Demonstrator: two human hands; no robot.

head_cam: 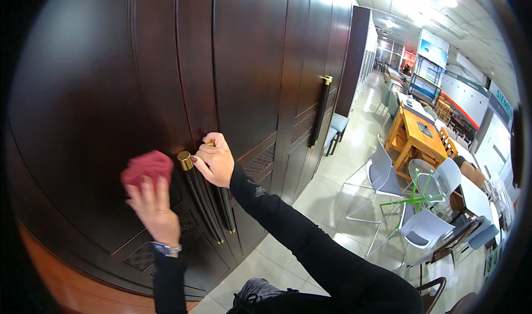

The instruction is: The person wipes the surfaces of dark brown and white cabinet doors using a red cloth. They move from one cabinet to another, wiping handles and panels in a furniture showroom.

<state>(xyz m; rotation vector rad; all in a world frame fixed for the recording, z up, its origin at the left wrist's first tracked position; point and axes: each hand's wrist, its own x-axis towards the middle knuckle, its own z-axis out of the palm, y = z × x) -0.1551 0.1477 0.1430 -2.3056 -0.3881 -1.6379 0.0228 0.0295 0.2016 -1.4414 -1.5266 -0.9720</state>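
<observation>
A folded dark red cloth (149, 168) lies under the fingers of my left hand (153, 210), pressed against the dark wooden wardrobe door (95, 118). My right hand (216, 160) is closed around the top of one long black door handle with brass ends (226, 208). Just left of it stands the matching black handle (201, 206), its brass top near my right thumb. Farther right, another black and brass handle (320, 112) is mounted on the wardrobe.
Pale floor tiles (286, 247) run along the wardrobe's foot. To the right are white and grey chairs (384, 172), a round glass table (419, 170) and a wooden table (424, 135). Blue-seated stools (339, 122) stand by the wardrobe's far end.
</observation>
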